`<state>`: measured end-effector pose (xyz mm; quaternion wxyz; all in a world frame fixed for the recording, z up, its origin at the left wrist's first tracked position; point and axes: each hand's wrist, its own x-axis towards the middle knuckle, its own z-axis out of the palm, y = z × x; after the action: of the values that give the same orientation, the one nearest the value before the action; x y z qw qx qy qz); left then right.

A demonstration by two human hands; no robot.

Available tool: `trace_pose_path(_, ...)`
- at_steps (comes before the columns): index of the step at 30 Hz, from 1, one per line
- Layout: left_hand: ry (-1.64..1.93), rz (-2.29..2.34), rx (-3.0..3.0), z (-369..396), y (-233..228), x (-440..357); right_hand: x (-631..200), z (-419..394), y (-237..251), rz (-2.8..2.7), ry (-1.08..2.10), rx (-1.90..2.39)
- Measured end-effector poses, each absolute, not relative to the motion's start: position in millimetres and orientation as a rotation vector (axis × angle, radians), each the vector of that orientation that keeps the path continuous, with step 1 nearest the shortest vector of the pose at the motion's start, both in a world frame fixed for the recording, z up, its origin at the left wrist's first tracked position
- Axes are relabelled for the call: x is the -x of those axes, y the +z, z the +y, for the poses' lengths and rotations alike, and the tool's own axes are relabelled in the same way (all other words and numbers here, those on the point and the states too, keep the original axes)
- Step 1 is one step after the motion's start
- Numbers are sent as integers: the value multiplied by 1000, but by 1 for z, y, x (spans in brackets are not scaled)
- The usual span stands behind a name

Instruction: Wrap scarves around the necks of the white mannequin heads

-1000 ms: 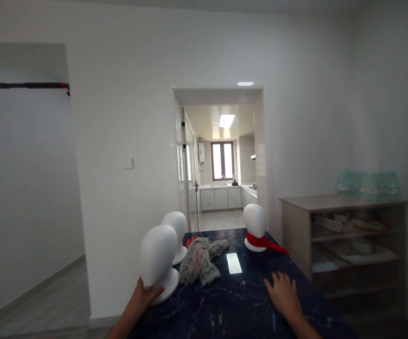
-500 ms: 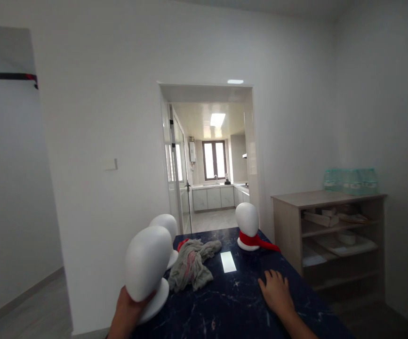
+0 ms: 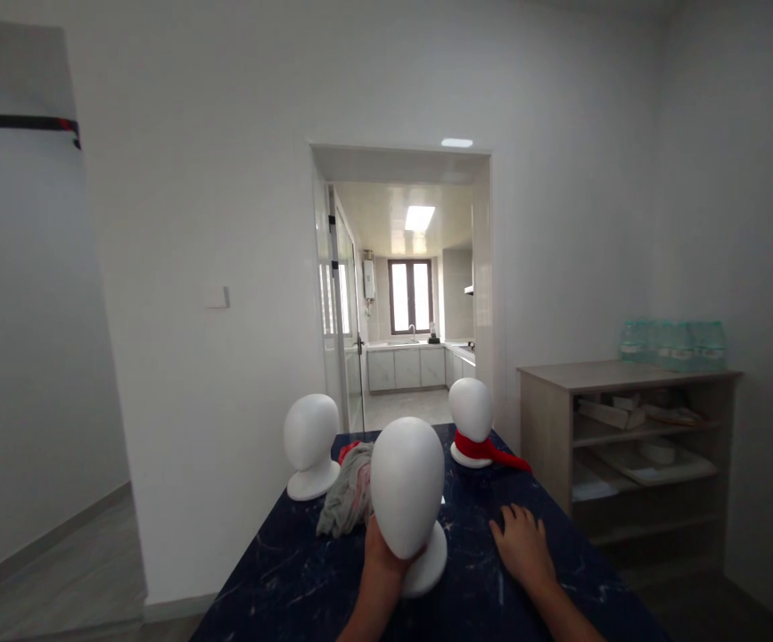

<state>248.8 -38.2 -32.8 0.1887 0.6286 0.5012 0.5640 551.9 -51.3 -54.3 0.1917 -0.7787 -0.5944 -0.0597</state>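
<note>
A white mannequin head [image 3: 407, 481] stands at the middle of the dark blue marbled table [image 3: 292, 571], its round base on or just over the surface. My left hand [image 3: 386, 546] is wrapped round its neck, the fingers partly hidden behind the head. Flat on the table to the right lies my right hand [image 3: 521, 542], fingers spread and holding nothing. Behind the held head is a crumpled grey scarf [image 3: 349, 495] with pink and red parts, partly covered from view.
Another white mannequin head [image 3: 311, 437] stands at the table's left edge. At the far right corner a third mannequin head [image 3: 472, 410] wears a red scarf [image 3: 476, 448]. A wooden shelf unit [image 3: 546, 410] with bottled water [image 3: 673, 343] on top stands right of the table.
My left hand has brought the mannequin head from the table's left side to the middle, now in front of the grey scarf. My right hand has stayed in place.
</note>
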Motion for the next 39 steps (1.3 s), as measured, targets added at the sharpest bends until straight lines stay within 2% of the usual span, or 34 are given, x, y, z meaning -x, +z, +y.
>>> trace_pose_path(17,1607,1382,-1767,-27,-56,-252,-553,-49,-55,-1665,-165,2192)
trace_pose_path(27,1321,1436,-1890,-46,-41,-212,-555,-46,-59,-1676,-176,2197)
trace_pose_path(34,1341,1791,-1833,-7,-20,-151,-556,-42,-64,-1682,-195,2185)
trace_pose_path(39,1047,2047,-2154,10,-2,-168,-557,-43,-65,-1685,-216,2175)
